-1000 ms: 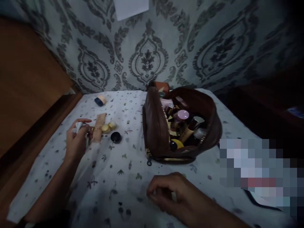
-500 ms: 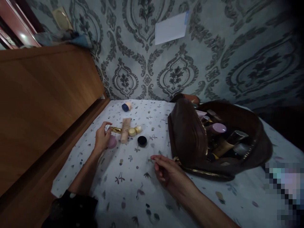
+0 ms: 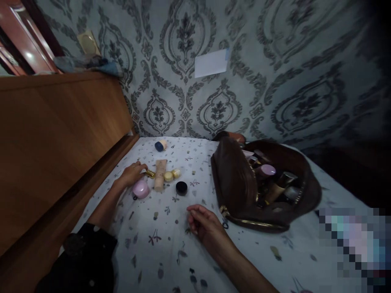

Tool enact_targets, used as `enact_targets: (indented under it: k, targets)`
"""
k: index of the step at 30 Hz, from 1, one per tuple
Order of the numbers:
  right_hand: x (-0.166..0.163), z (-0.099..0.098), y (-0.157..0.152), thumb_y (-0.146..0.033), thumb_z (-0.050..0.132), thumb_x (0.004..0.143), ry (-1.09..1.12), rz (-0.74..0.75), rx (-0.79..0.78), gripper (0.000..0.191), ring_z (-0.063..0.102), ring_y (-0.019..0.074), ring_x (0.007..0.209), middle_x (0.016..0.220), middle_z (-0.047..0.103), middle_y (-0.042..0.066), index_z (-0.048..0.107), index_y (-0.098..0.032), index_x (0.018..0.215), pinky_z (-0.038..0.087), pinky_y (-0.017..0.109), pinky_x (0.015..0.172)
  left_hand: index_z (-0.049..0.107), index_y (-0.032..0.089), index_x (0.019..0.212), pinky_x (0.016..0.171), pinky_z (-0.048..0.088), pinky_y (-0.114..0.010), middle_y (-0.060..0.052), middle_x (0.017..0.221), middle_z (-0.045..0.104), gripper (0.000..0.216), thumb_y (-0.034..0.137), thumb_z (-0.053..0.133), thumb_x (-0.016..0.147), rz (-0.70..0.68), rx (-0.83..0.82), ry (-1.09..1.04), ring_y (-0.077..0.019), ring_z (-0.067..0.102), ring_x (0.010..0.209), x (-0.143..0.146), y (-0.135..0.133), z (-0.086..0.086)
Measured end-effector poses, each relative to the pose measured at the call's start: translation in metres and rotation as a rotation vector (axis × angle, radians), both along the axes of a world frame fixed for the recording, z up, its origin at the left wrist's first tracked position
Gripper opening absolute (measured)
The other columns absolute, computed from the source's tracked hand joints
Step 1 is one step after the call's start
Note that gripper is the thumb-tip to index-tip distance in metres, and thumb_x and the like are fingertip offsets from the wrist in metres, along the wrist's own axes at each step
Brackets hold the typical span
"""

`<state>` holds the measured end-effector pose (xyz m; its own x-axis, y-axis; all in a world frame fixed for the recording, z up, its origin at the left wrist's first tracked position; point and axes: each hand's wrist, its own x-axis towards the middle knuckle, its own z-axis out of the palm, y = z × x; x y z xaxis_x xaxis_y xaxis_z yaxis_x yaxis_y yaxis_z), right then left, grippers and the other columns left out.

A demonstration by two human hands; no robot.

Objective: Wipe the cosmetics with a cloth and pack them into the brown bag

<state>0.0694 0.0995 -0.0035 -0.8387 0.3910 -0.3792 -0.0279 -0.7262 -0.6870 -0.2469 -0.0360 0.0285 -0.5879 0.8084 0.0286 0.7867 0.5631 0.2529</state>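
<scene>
My left hand [image 3: 133,173] is closed over the left end of a small gold tube [image 3: 150,174] lying on the patterned sheet. Just below that hand sits a pink rounded container [image 3: 141,189]. Right of the gold tube lies a beige squeeze tube [image 3: 160,175], with two small yellow-lidded jars [image 3: 168,176] beside it. A round black-topped jar [image 3: 181,188] is a little nearer to me. My right hand [image 3: 205,221] hovers over the sheet below this jar, fingers loosely curled and a little apart, with nothing visible in them.
An open brown cosmetic bag [image 3: 235,179] full of makeup stands at the right. A blue-and-peach item [image 3: 160,145] lies at the back. A wooden panel [image 3: 61,134] borders the left side; patterned wallpaper [image 3: 171,77] is behind. A blurred-out object [image 3: 351,236] is at lower right.
My view has tilted up and shifted right. My left hand has moved off the pink container, which now shows fully, and covers more of the gold tube. My right hand stays near the bag.
</scene>
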Motion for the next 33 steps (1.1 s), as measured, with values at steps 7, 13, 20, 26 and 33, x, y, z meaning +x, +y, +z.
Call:
enact_targets:
  k: [7,13,20,26,33]
  targets:
    - [0.007,-0.001,0.002,-0.045,0.092,0.055,0.103,0.064,0.043,0.044,0.053,0.0075,0.052,0.063,0.065,0.000,0.071,-0.016,0.080,0.036,0.021,0.052,0.066,0.020,0.097,0.082,0.047,-0.035,-0.009,0.098,0.065,0.027,0.039,0.049,0.089,-0.043,-0.011,0.024,-0.0265,0.063,0.093,0.011,-0.010,0.029]
    - [0.005,0.014,-0.009,-0.061,0.085,0.058,0.081,0.063,0.109,0.069,0.062,0.0119,0.062,0.082,0.070,0.003,0.066,-0.019,0.109,0.039,0.022,0.051,0.067,0.022,0.101,0.080,0.047,-0.028,-0.001,0.098,0.072,0.031,0.048,0.053,0.092,-0.281,0.179,-0.205,-0.0211,0.066,0.090,0.095,-0.013,0.076]
    - [0.016,0.027,-0.015,-0.064,0.084,0.056,0.081,-0.058,0.096,0.057,0.044,0.0052,0.045,0.061,0.060,-0.003,0.059,-0.017,0.077,0.021,0.018,0.039,0.061,0.022,0.105,0.083,0.047,-0.028,-0.003,0.100,0.069,0.021,0.038,0.061,0.090,-0.380,0.397,-0.456,-0.0195,0.063,0.094,0.179,-0.005,0.049]
    - [0.024,0.023,-0.015,-0.060,0.085,0.057,0.043,-0.109,0.133,0.055,0.043,0.0059,0.045,0.057,0.058,-0.004,0.063,-0.018,0.084,0.020,0.018,0.041,0.063,0.021,0.098,0.081,0.049,-0.029,-0.004,0.093,0.070,0.017,0.035,0.061,0.089,-0.340,0.525,-0.466,-0.0196,0.065,0.089,0.188,-0.012,0.019]
    - [0.025,0.012,-0.013,-0.063,0.083,0.059,0.024,-0.135,0.207,0.053,0.043,0.0074,0.044,0.055,0.059,-0.003,0.060,-0.019,0.080,0.024,0.019,0.041,0.058,0.021,0.100,0.070,0.047,-0.027,0.001,0.072,0.068,0.019,0.038,0.057,0.091,-0.207,0.602,-0.463,-0.0170,0.065,0.070,0.211,-0.008,0.003]
